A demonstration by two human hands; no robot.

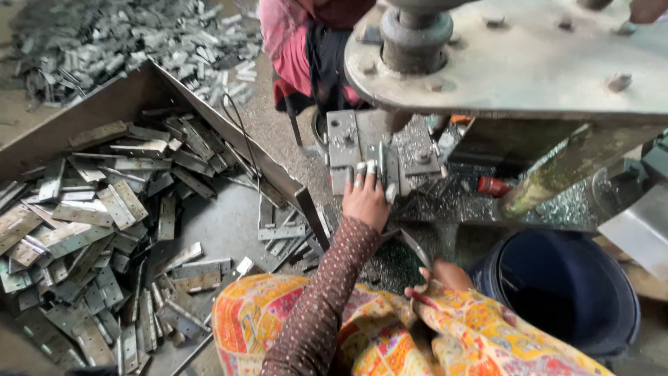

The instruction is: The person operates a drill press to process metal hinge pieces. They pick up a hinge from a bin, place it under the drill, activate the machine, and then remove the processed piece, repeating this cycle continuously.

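Note:
My left hand [365, 198], in a brown dotted sleeve, reaches forward to the die block [348, 139] of a grey press machine [529, 63]. Its fingertips press a small grey hinge plate [381, 166] against the die, under the ram [412, 38]. My right hand [447, 273] lies low on my lap on yellow patterned cloth [480, 327], partly covered by it. A thin dark metal strip [412, 245] runs just left of that hand. Whether the right hand grips anything is hidden.
A large metal tray [223, 223] at left holds several flat hinge plates [90, 223]. More plates are heaped at the far left [104, 42]. A dark blue bucket [563, 285] stands at right. Another person in pink [299, 49] sits behind the press. A red object [492, 186] lies among metal shavings.

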